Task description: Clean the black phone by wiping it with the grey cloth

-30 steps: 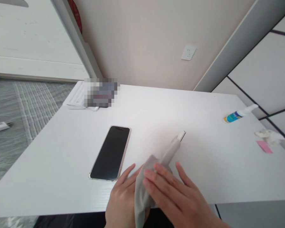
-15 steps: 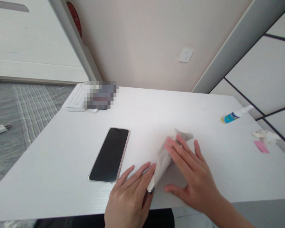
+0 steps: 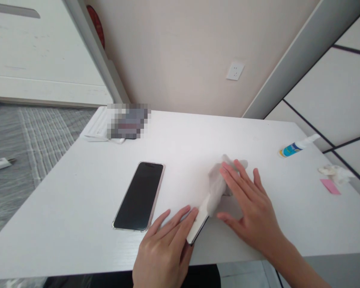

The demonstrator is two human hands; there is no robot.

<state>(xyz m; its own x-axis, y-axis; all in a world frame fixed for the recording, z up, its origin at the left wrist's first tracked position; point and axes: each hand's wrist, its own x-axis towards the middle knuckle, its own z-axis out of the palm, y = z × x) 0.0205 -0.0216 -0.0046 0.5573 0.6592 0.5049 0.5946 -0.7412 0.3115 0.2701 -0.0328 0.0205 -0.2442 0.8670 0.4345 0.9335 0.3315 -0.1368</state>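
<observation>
My left hand (image 3: pixel 165 244) rests at the table's front edge and grips the near end of a slim, white, bar-shaped object (image 3: pixel 198 226) with a dark lower edge. The object's kind is unclear, since its far part is covered. A thin whitish tissue (image 3: pixel 217 190) lies over that far part. My right hand (image 3: pixel 249 208) holds the tissue down against it under long, outstretched fingers, the thumb standing apart. Left of both hands a phone (image 3: pixel 139 196) in a clear case lies flat, its screen dark.
On the white table (image 3: pixel 78 200), a small spray bottle (image 3: pixel 294 149) lies at the right, near a crumpled tissue (image 3: pixel 337 173) and a pink slip (image 3: pixel 330 186). White packets (image 3: pixel 96 126) and a blurred-out dark item (image 3: pixel 129 122) lie at the back left. A wall (image 3: pixel 180 60) rises behind.
My right hand has slid away from me and slightly right, taking the tissue along. More of the white object's near part now shows. My left hand has stayed in place.
</observation>
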